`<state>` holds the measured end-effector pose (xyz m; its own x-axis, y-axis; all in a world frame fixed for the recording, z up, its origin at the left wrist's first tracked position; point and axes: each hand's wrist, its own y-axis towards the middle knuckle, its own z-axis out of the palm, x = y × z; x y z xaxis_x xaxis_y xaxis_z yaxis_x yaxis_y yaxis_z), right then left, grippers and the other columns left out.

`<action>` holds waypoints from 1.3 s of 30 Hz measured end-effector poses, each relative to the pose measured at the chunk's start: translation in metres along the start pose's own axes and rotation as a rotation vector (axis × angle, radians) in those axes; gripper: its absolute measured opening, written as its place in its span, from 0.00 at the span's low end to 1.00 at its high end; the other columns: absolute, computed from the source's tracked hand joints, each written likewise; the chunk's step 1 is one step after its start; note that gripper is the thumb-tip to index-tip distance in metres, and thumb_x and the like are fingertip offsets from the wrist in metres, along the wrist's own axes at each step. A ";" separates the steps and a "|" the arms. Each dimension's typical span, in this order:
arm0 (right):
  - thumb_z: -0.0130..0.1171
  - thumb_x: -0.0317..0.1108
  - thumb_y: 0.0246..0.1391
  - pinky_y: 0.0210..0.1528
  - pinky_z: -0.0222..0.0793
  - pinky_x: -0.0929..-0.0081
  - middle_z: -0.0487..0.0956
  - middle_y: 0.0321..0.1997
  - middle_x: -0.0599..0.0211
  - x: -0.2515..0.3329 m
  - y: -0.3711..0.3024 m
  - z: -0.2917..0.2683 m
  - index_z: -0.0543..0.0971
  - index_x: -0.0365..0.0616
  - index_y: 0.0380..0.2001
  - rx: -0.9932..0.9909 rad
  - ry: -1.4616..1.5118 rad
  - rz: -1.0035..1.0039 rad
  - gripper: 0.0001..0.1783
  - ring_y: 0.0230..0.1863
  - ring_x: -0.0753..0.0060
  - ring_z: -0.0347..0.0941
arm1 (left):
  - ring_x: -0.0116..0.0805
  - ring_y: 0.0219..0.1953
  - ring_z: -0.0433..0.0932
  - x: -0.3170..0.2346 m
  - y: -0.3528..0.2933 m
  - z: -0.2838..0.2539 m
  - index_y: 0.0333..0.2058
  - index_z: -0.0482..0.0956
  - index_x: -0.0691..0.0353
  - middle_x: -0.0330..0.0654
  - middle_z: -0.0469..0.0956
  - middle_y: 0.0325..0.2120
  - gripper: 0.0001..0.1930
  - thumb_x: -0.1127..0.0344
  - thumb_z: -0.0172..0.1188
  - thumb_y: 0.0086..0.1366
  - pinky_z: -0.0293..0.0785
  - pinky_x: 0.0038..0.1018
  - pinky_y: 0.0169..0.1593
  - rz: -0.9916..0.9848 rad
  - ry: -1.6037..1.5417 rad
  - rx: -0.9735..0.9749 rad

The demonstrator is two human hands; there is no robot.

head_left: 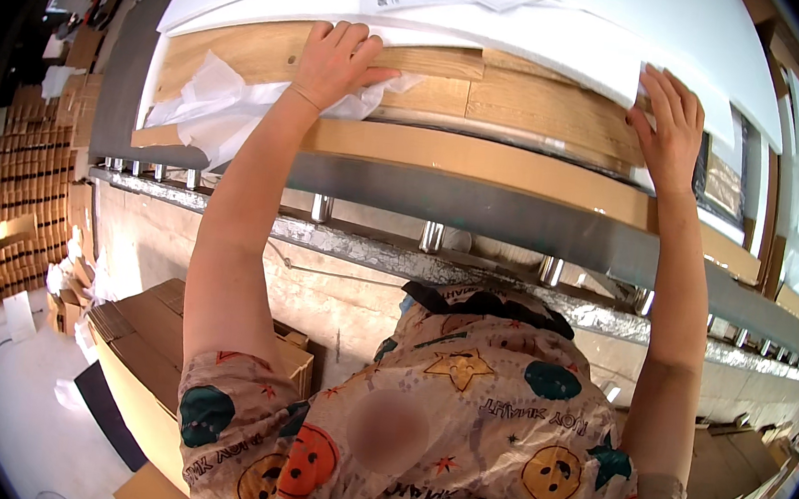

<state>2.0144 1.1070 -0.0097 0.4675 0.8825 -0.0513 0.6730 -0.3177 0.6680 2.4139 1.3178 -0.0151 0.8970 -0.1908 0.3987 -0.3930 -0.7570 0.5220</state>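
Note:
Bent over the far edge of a light-brown wooden panel [547, 115], my left hand [335, 65] has its thumb stretched to the right along the wood. Its fingertips are partly hidden where the panel meets a white foam sheet [573, 50]. Crumpled translucent wrapping [231, 103] lies on the panel beside and under my left wrist. At the panel's right end, my right hand [671, 127] closes on the edge of the foam sheet, with the thumb near the wood. The panel lies in a long open cardboard box [485, 162].
Printed paper sheets [443, 2] rest on the foam. Under the box runs a roller conveyor [432, 237] with a metal rail. Dark framed parts [722, 175] sit right of my right hand. Cardboard boxes [147, 321] stand at lower left, and stacked cardboard [30, 185] is farther left.

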 end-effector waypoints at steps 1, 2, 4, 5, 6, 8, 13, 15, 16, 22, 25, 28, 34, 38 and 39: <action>0.68 0.36 0.42 0.55 0.63 0.64 0.77 0.52 0.76 0.001 0.000 0.001 0.75 0.51 0.48 -0.020 -0.005 0.000 0.26 0.54 0.65 0.70 | 0.32 0.32 0.70 -0.001 0.000 0.000 0.32 0.70 0.52 0.35 0.69 0.30 0.21 0.46 0.66 0.49 0.62 0.31 0.37 0.040 0.009 -0.006; 0.68 0.37 0.43 0.56 0.62 0.65 0.77 0.52 0.77 0.002 0.000 0.002 0.75 0.51 0.48 -0.040 -0.011 -0.005 0.26 0.54 0.66 0.71 | 0.32 0.34 0.70 -0.003 0.003 -0.001 0.33 0.70 0.52 0.35 0.70 0.32 0.20 0.48 0.67 0.49 0.63 0.32 0.38 0.075 0.011 -0.015; 0.68 0.39 0.43 0.56 0.61 0.66 0.77 0.52 0.78 0.000 -0.001 0.005 0.75 0.52 0.48 -0.073 -0.042 -0.006 0.26 0.54 0.67 0.71 | 0.32 0.36 0.72 -0.007 0.008 -0.003 0.33 0.69 0.52 0.36 0.71 0.36 0.18 0.52 0.67 0.50 0.63 0.32 0.40 0.140 0.016 -0.031; 0.68 0.40 0.44 0.56 0.61 0.66 0.77 0.52 0.78 0.000 0.000 0.006 0.75 0.52 0.48 -0.094 -0.055 -0.014 0.25 0.54 0.68 0.71 | 0.31 0.39 0.72 -0.009 0.009 -0.006 0.33 0.69 0.51 0.36 0.71 0.39 0.17 0.56 0.66 0.50 0.64 0.33 0.43 0.130 0.005 0.000; 0.68 0.40 0.44 0.57 0.61 0.66 0.77 0.52 0.79 0.000 0.000 0.006 0.75 0.52 0.48 -0.087 -0.063 -0.011 0.25 0.53 0.69 0.70 | 0.31 0.39 0.72 -0.010 0.009 -0.007 0.33 0.69 0.51 0.36 0.72 0.39 0.16 0.57 0.66 0.50 0.63 0.33 0.43 0.126 0.005 -0.009; 0.68 0.42 0.44 0.57 0.60 0.66 0.77 0.52 0.80 -0.001 -0.001 0.006 0.75 0.53 0.48 -0.078 -0.080 -0.006 0.25 0.53 0.70 0.70 | 0.31 0.40 0.72 -0.011 0.011 -0.004 0.33 0.69 0.51 0.35 0.72 0.39 0.16 0.58 0.65 0.50 0.63 0.34 0.44 0.121 0.008 -0.028; 0.67 0.44 0.45 0.58 0.58 0.66 0.77 0.52 0.80 0.001 -0.001 0.005 0.76 0.54 0.48 -0.089 -0.108 -0.006 0.25 0.53 0.71 0.70 | 0.30 0.41 0.74 -0.011 0.008 -0.002 0.33 0.71 0.49 0.34 0.73 0.39 0.17 0.57 0.68 0.47 0.62 0.36 0.45 0.058 0.063 -0.108; 0.67 0.45 0.45 0.58 0.58 0.66 0.77 0.52 0.80 0.001 -0.001 0.006 0.76 0.54 0.48 -0.100 -0.105 -0.002 0.25 0.53 0.71 0.70 | 0.31 0.41 0.74 -0.007 0.002 0.001 0.33 0.71 0.48 0.34 0.73 0.40 0.18 0.57 0.68 0.45 0.61 0.36 0.46 -0.013 0.100 -0.200; 0.67 0.45 0.44 0.57 0.58 0.66 0.77 0.52 0.80 0.000 -0.001 0.005 0.76 0.54 0.48 -0.104 -0.108 0.002 0.25 0.53 0.71 0.70 | 0.31 0.42 0.74 -0.006 -0.001 0.004 0.34 0.72 0.48 0.34 0.73 0.40 0.18 0.56 0.69 0.45 0.60 0.37 0.46 -0.054 0.117 -0.226; 0.67 0.47 0.44 0.58 0.57 0.65 0.77 0.51 0.80 -0.002 -0.001 0.005 0.76 0.55 0.47 -0.116 -0.109 0.019 0.26 0.52 0.72 0.70 | 0.32 0.51 0.70 -0.006 0.007 -0.001 0.41 0.75 0.46 0.36 0.70 0.50 0.23 0.54 0.70 0.44 0.59 0.37 0.49 -0.160 0.165 -0.342; 0.67 0.48 0.43 0.58 0.56 0.65 0.77 0.50 0.81 -0.005 -0.001 0.005 0.76 0.55 0.47 -0.116 -0.108 0.005 0.26 0.52 0.72 0.70 | 0.38 0.55 0.68 -0.011 0.018 -0.008 0.44 0.77 0.45 0.40 0.67 0.56 0.23 0.57 0.68 0.46 0.62 0.42 0.52 -0.212 0.144 -0.307; 0.68 0.49 0.43 0.57 0.57 0.64 0.78 0.49 0.80 -0.006 0.001 0.002 0.77 0.55 0.46 -0.103 -0.119 -0.013 0.26 0.51 0.71 0.70 | 0.51 0.60 0.63 -0.016 0.028 -0.009 0.48 0.77 0.45 0.49 0.63 0.58 0.25 0.58 0.66 0.47 0.58 0.53 0.58 -0.228 0.094 -0.169; 0.68 0.50 0.42 0.57 0.57 0.63 0.79 0.45 0.79 -0.011 0.018 -0.011 0.78 0.53 0.44 -0.091 -0.131 -0.050 0.26 0.48 0.71 0.71 | 0.50 0.66 0.54 -0.033 0.064 -0.005 0.53 0.73 0.28 0.43 0.54 0.66 0.26 0.58 0.61 0.54 0.50 0.58 0.63 0.014 0.030 -0.122; 0.68 0.51 0.41 0.57 0.57 0.60 0.80 0.43 0.80 -0.011 0.030 -0.020 0.78 0.53 0.43 -0.054 -0.150 -0.100 0.26 0.46 0.73 0.72 | 0.49 0.69 0.49 -0.021 0.075 -0.001 0.56 0.68 0.23 0.35 0.51 0.68 0.28 0.57 0.59 0.55 0.42 0.61 0.66 0.253 0.087 -0.195; 0.68 0.51 0.42 0.57 0.57 0.60 0.80 0.43 0.80 -0.012 0.032 -0.021 0.78 0.53 0.43 -0.056 -0.155 -0.107 0.25 0.46 0.73 0.72 | 0.50 0.69 0.48 -0.020 0.078 -0.003 0.56 0.68 0.24 0.34 0.51 0.68 0.27 0.57 0.58 0.56 0.42 0.61 0.66 0.275 0.072 -0.151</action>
<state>2.0186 1.0938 0.0275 0.4802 0.8451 -0.2350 0.6925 -0.2009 0.6929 2.3646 1.2646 0.0200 0.7388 -0.3263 0.5896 -0.6487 -0.5813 0.4912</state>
